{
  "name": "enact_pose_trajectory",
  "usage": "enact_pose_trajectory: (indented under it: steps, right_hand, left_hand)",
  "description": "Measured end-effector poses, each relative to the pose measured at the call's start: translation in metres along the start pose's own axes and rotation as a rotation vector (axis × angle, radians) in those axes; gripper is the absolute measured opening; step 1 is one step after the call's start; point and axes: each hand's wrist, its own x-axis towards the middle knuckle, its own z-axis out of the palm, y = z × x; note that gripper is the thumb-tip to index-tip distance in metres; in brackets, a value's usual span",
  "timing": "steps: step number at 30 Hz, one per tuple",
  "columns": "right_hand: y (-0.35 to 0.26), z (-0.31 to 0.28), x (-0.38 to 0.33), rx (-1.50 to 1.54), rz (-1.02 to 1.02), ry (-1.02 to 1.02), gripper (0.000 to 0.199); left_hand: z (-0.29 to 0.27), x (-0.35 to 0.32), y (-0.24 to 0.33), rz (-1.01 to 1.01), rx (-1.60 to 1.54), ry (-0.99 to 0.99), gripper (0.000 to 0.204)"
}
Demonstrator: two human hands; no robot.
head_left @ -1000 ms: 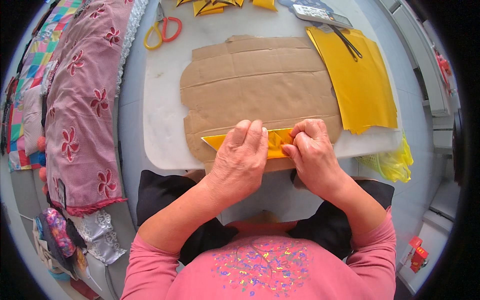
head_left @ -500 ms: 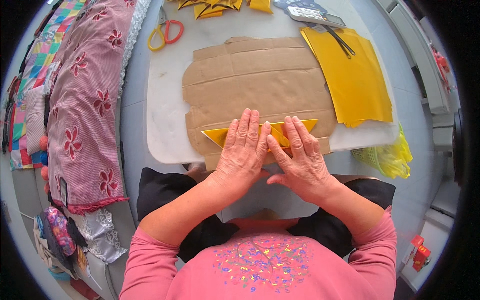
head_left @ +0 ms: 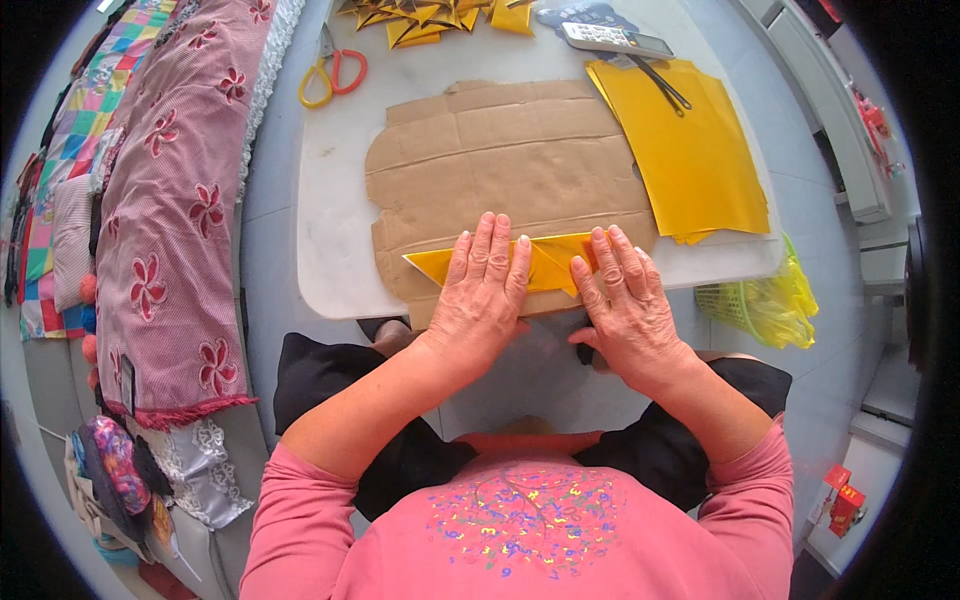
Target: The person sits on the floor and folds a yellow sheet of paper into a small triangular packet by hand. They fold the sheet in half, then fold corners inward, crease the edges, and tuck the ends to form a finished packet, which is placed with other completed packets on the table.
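A folded strip of gold paper (head_left: 552, 262) lies along the near edge of a flattened brown cardboard sheet (head_left: 500, 160). My left hand (head_left: 482, 285) presses flat on the strip's left half, its fingers stretched out and pointing away from me. Over the right end of the strip rests my right hand (head_left: 630, 305), fingers extended, thumb off to the side. Between the two hands the middle of the strip shows slanting folds. Its right end is hidden under my right fingers.
Gold paper sheets (head_left: 690, 150) lie stacked at the table's right, with a white handheld device (head_left: 615, 38) and a black strap at their top. Folded gold pieces (head_left: 420, 18) sit at the far edge. Scissors (head_left: 335, 75) lie far left. A green basket (head_left: 730, 300) stands right of the table.
My right hand has slid to the right along the strip, away from my left hand, uncovering its middle. My left hand stays almost in place.
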Motion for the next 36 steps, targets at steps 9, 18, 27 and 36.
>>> enact_pose_trajectory:
  steps: [9, 18, 27, 36]
  right_hand:
    - [0.002, -0.041, 0.032, 0.163, 0.23, 0.272, 0.07]
    - [-0.004, -0.064, 0.082, 0.89, 0.42, 0.358, 0.056]
    - [0.024, -0.058, 0.105, 1.442, 0.413, -0.03, 0.044]
    - [0.03, -0.045, 0.12, 1.82, 0.222, -0.389, 0.029]
  left_hand:
    - [-0.007, 0.0, 0.002, 0.068, -0.025, 0.169, 0.062]
    - [-0.018, -0.003, -0.002, 0.225, -0.151, 0.243, 0.025]
    - [-0.076, 0.019, -0.037, 0.278, 0.051, 0.358, 0.028]
    - [-0.084, 0.032, -0.034, 0.366, 0.064, 0.472, 0.027]
